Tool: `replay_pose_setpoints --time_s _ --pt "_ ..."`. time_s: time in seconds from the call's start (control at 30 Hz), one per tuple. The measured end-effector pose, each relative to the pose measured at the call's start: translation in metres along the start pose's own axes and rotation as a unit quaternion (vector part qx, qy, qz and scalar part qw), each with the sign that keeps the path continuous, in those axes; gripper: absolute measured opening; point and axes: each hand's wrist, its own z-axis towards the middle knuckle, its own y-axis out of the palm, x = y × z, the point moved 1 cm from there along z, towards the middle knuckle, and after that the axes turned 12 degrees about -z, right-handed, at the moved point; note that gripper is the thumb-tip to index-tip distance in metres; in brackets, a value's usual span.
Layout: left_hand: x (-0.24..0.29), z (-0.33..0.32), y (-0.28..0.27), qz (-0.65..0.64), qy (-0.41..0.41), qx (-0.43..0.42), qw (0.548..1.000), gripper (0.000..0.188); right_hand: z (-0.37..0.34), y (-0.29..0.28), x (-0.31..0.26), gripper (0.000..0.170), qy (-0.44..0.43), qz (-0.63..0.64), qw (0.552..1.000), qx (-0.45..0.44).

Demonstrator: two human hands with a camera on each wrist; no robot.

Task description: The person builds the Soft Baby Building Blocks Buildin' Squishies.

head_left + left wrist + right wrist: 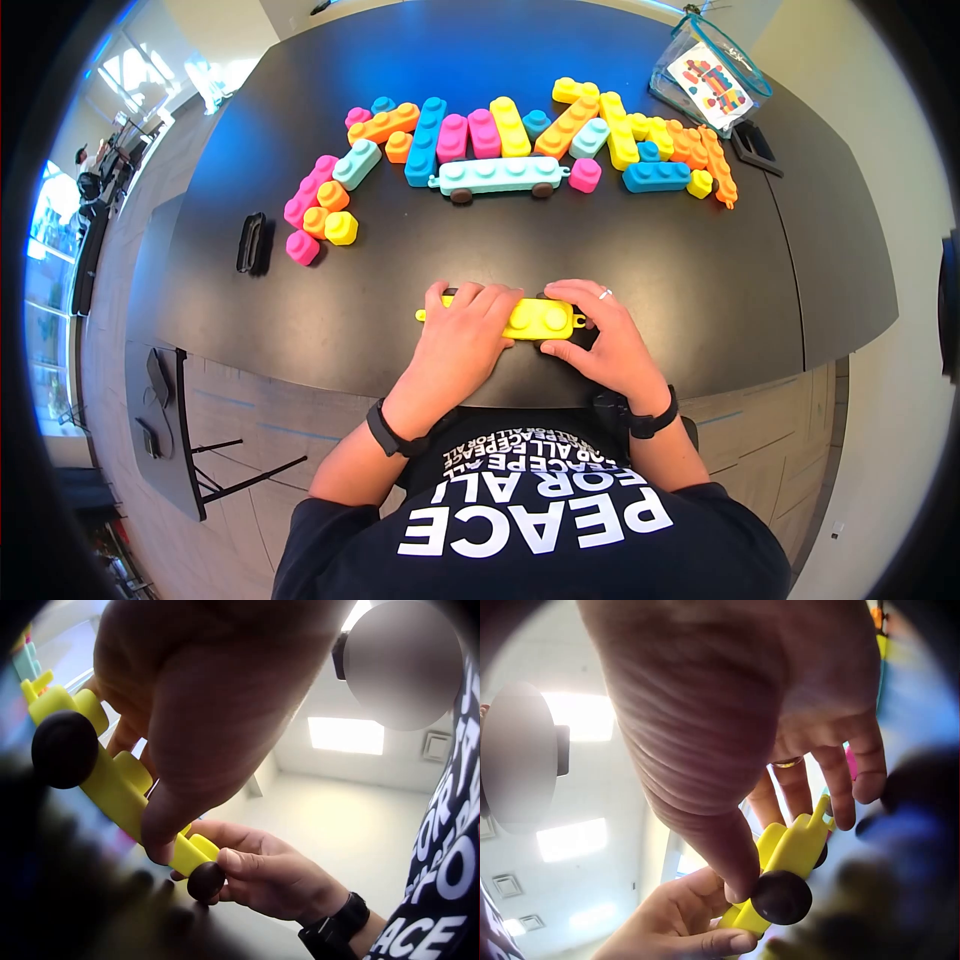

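Note:
A yellow toy wagon (pixel 540 319) with round studs, dark wheels (pixel 64 749) and a small hitch at each end lies crosswise near the table's front edge. My left hand (pixel 468 330) grips its left half from above, fingers over the far side and thumb (pixel 159 829) on the near side. At the right end, my right hand (pixel 610 335), with a ring on one finger, holds the wagon between thumb and fingers. In the right wrist view the thumb presses just above a wheel (pixel 781 897), and the fingers reach past the hitch.
Beyond the hands stands a light teal wagon (pixel 497 176) before a spread of pink, orange, yellow and blue stud blocks (pixel 430 140). A black case (pixel 251 243) lies at left. A clear zip bag (pixel 705 75) and a dark tray-like object (pixel 757 149) sit back right.

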Motion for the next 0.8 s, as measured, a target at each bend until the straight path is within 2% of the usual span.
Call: replay_pose_setpoints --time_s 0.13,0.23,0.5,0.7,0.8 --pt "-0.001 -0.002 0.012 0.011 0.011 0.014 1.000 0.064 -0.002 0.002 0.004 0.060 -0.024 -0.030 0.999 0.005" --pt "-0.001 -0.004 0.014 0.000 0.008 0.023 1.000 0.063 -0.002 0.005 0.003 0.052 -0.004 -0.006 1.000 0.003" --pt "-0.001 -0.010 0.011 -0.006 -0.019 0.028 0.999 0.063 0.006 0.005 0.002 0.048 0.007 -0.010 1.000 -0.023" --pt "-0.008 -0.016 -0.005 -0.038 -0.028 0.002 0.999 0.068 0.015 0.005 -0.001 0.049 0.006 -0.012 0.998 -0.056" --pt "-0.018 -0.021 -0.037 -0.083 -0.005 0.045 0.996 0.072 0.017 0.004 0.000 0.050 0.007 -0.010 0.998 -0.066"
